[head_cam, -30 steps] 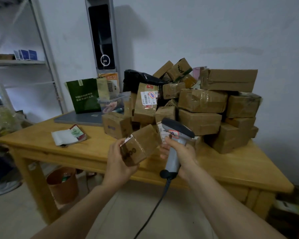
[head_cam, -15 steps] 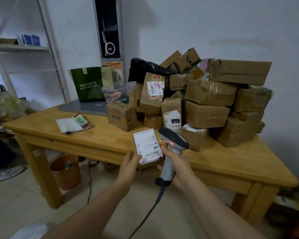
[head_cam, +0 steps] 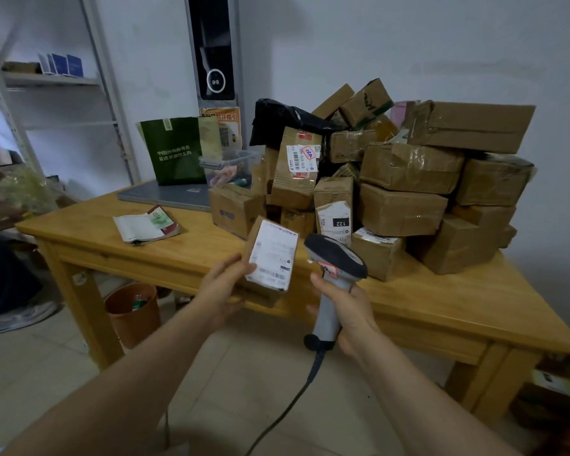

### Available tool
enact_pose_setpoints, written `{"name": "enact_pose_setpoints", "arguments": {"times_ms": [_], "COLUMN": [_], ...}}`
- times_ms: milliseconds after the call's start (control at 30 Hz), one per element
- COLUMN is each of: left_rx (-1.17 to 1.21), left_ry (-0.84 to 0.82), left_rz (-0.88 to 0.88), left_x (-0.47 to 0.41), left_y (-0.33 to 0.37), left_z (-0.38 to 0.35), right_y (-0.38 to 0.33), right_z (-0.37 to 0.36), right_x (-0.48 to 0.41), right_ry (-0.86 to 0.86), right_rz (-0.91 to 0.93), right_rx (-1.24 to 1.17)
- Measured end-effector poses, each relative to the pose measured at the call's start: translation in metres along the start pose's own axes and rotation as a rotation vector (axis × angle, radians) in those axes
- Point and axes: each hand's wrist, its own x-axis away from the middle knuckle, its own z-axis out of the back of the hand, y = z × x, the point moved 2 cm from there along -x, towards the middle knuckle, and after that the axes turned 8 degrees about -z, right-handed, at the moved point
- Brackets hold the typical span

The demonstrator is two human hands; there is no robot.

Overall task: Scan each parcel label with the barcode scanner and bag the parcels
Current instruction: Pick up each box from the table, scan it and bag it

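Observation:
My left hand (head_cam: 222, 287) grips a small cardboard parcel (head_cam: 270, 255) in front of the table's near edge, its white barcode label turned toward me. Just to its right my right hand (head_cam: 346, 311) grips the handle of a grey barcode scanner (head_cam: 336, 268), whose dark head sits level with the label. The scanner's cable hangs down toward the floor. Behind them a heap of brown cardboard parcels (head_cam: 405, 179) fills the right half of the wooden table (head_cam: 441, 297).
A green paper bag (head_cam: 175, 149), a clear plastic box (head_cam: 227, 166), a grey laptop (head_cam: 165, 195) and an open booklet (head_cam: 145, 225) lie on the table's left part. A brown waste bin (head_cam: 132, 311) stands under it. Metal shelving (head_cam: 46, 80) lines the left wall.
My left hand turned the parcel from its brown side to label-up, then held it. The scanner stayed beside it, and the camera view shifted slightly.

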Motion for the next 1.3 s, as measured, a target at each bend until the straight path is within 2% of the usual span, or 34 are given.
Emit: {"name": "enact_pose_setpoints", "arguments": {"times_ms": [133, 267, 433, 567, 900, 1300], "left_rx": [-0.239, -0.448, -0.796, -0.965, -1.071, -1.062], "left_ry": [0.073, 0.029, 0.064, 0.051, 0.113, 0.122], "left_rz": [-0.058, -0.114, -0.165, -0.139, -0.130, -0.110], "left_x": [-0.009, -0.013, -0.010, -0.004, 0.002, -0.001], "left_y": [0.049, 0.092, 0.123, 0.130, 0.125, 0.120], "left_z": [0.024, 0.045, 0.057, 0.061, 0.066, 0.073], "right_y": [-0.003, -0.001, 0.001, 0.004, 0.009, 0.007], "right_z": [-0.009, -0.016, -0.030, -0.047, -0.063, -0.069], "right_x": [0.013, 0.021, 0.038, 0.054, 0.062, 0.066], "right_ry": [-0.109, -0.161, -0.232, -0.308, -0.329, -0.389], "right_rz": [0.022, 0.013, 0.047, 0.103, 0.194, 0.250], "right_rx": [0.156, 0.327, 0.462, 0.561, 0.678, 0.782]}}
